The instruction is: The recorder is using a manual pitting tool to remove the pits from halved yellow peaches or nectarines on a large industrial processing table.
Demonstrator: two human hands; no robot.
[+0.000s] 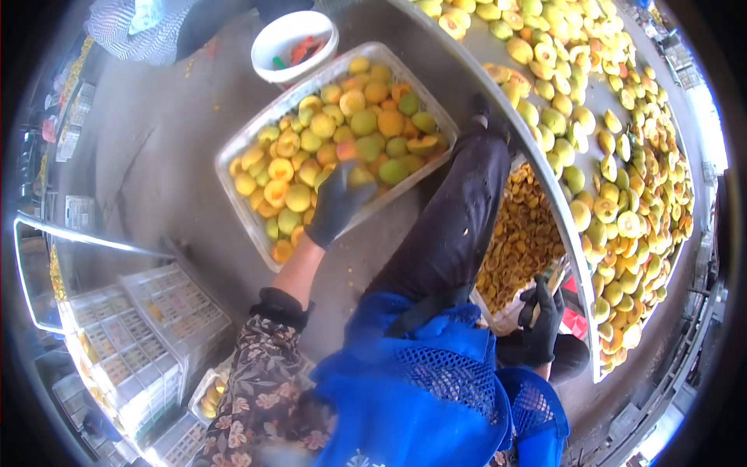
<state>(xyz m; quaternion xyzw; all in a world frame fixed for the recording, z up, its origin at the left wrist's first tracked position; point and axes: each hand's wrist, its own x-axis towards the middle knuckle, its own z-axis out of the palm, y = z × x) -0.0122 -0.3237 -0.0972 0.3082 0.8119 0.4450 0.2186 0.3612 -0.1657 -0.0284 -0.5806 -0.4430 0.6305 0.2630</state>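
Observation:
My left hand (337,201), in a dark glove, reaches into a white plastic crate (248,225) heaped with whole and halved peach-like fruit (323,125). Its fingers lie around a yellow-green fruit (360,177); blur hides whether they grip it. My right hand (543,318), gloved too, is closed on a slim, pale-handled tool (536,312) whose working end I cannot make out. That hand is beside the table rim, at the near end of a container of brown fruit pits or scraps (516,233).
A curved metal rim (545,169) edges a table spread with halved fruit (627,225) on the right. Behind the crate stands a white bucket (274,64) with red and green things inside. Stacked white crates (154,335) are at left. Another person's patterned garment (134,35) shows top left.

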